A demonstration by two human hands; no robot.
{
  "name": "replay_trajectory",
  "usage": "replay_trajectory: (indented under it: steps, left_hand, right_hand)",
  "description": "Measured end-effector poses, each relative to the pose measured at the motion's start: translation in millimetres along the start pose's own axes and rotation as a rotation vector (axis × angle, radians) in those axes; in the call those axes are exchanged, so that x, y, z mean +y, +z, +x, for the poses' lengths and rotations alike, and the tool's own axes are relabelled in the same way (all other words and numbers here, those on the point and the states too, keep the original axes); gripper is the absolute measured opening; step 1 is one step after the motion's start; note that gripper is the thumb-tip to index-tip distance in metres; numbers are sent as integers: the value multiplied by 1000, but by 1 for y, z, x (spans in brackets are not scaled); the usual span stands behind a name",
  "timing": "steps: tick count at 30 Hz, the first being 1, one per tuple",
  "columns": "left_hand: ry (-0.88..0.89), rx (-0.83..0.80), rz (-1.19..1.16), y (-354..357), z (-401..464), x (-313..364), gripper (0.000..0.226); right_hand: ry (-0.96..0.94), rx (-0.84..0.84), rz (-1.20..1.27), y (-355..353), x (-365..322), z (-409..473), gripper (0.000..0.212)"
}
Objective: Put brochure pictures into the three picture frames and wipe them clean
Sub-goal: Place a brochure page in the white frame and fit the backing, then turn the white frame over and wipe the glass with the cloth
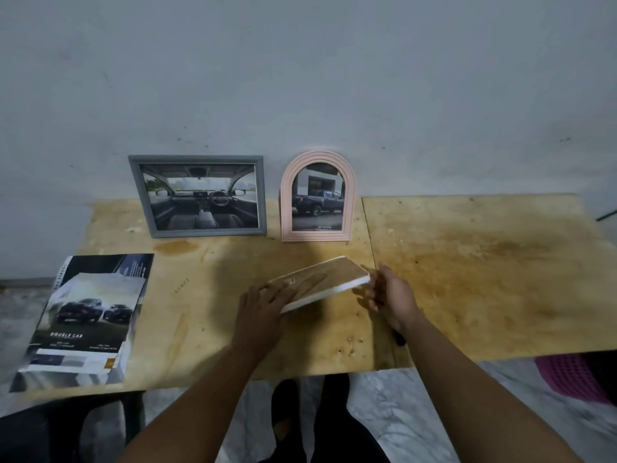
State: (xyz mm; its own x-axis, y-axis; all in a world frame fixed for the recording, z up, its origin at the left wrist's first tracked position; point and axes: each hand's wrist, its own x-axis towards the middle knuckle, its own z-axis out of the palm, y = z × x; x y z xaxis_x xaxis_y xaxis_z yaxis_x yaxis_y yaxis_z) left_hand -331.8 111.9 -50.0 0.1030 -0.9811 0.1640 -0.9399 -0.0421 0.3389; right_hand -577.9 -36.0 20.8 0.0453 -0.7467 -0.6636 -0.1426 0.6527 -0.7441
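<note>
Gripping a white frame (pixel 320 284), left hand (pixel 263 304) and right hand (pixel 394 297); brochure (pixel 83 322) reads "DOUBLE CAB".

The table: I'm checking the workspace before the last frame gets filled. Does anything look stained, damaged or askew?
Yes. The plywood table has dark brownish stains right of centre and a smaller one before the grey frame. The brochure looks cut up and overhangs the table's left front edge. Both filled frames stand upright against the wall.
</note>
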Motion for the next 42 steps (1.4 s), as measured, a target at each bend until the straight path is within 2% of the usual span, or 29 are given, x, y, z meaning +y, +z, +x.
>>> replay_trajectory:
  steps: [2, 4, 6, 9, 12, 16, 18, 20, 22, 24, 29, 32, 34, 37, 40, 42]
  left_hand:
    - [-104, 52, -161, -11, 17, 8, 35]
    - [-328, 34, -445, -19, 27, 20, 31]
    - [-597, 38, -712, -20, 31, 31, 28]
    - [-997, 20, -1022, 1, 23, 26, 29]
    - [-1180, -27, -1175, 25, 5, 14, 30]
    - [-1103, -131, -1027, 28, -11, 17, 32]
    - [-1043, -205, -886, 26, -17, 15, 36]
    - [-967, -297, -720, 21, -22, 14, 38]
    - [-858, -364, -530, 16, -28, 12, 38]
    - [-783, -395, -410, 11, -33, 8, 36]
    - [-727, -325, -340, 3, -44, 4, 32]
    - [-669, -278, -307, 6, -37, -2, 46]
    - [-532, -245, -214, 12, -31, -11, 55]
    - [-389, -270, -100, 28, -22, -27, 68]
    - [-340, -343, -65, 43, -13, -43, 100]
    - [-260, -366, -19, 52, -14, -51, 109]
  right_hand:
    - [-38, 58, -86, -11, -14, 9, 28]
    - [-97, 200, -425, -31, -10, 30, 27]
    - [-65, 278, -712, -49, 1, 45, 39]
    - [94, 205, -885, -64, 33, 64, 71]
    - [84, 179, -950, -65, 64, 70, 79]
    - [-7, 228, -1020, -70, 93, 81, 70]
    - [-51, 220, -980, -65, 86, 67, 64]
    - [-88, 195, -874, -60, 78, 52, 49]
    - [-81, 146, -627, -54, 70, 36, 31]
    - [-18, 104, -307, -50, 60, 24, 25]
    - [173, -149, 278, -32, 49, 10, 26]
    - [270, -227, 472, -17, 51, 10, 31]
    - [287, -261, 390, -3, 51, 10, 32]
    - [230, -229, 58, 25, 43, 12, 34]
    - [37, -214, -204, 59, 22, 22, 38]
    - [-162, -212, -388, 83, 9, 34, 41]
